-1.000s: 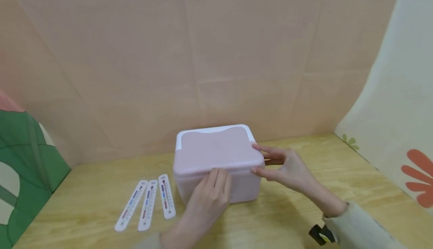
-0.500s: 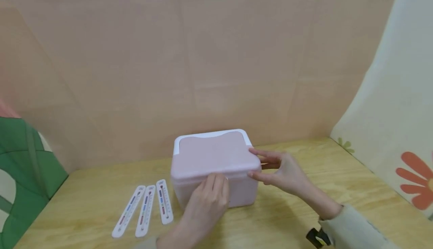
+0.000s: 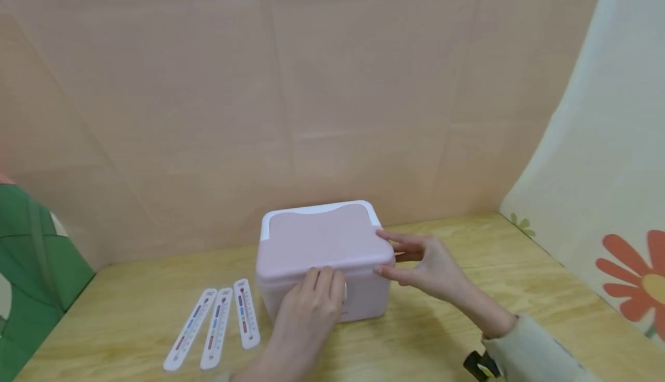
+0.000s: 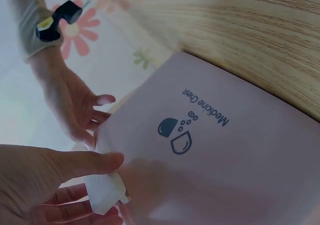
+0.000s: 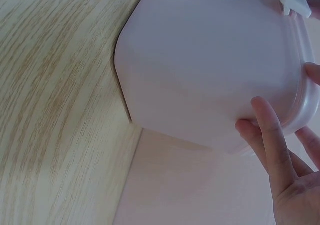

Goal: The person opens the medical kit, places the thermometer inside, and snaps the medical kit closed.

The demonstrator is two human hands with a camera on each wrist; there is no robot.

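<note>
A pale pink medicine chest (image 3: 322,240) with a lid and white trim stands on the table. Its front, in the left wrist view, carries a capsule print (image 4: 175,135) and the words "Medicine Chest". At the front under the lid, my left hand (image 3: 314,307) pinches a white latch (image 4: 106,191), thumb on one side and fingers behind. The latch stands out from the front. My right hand (image 3: 439,266) holds the lid's front right corner, thumb at the front edge, other fingers along the right side and top. The lid looks down on the box.
Three white thermometer strips (image 3: 246,314) lie left of the chest on the wooden table (image 3: 124,313). A beige cloth (image 3: 363,111) hangs behind, with a flowered cloth (image 3: 597,197) at the right and a green patterned one (image 3: 31,243) at the left.
The white latch now shows beside my left fingers, swung out from the front. My right hand keeps its place on the corner. The head view has shifted slightly.
</note>
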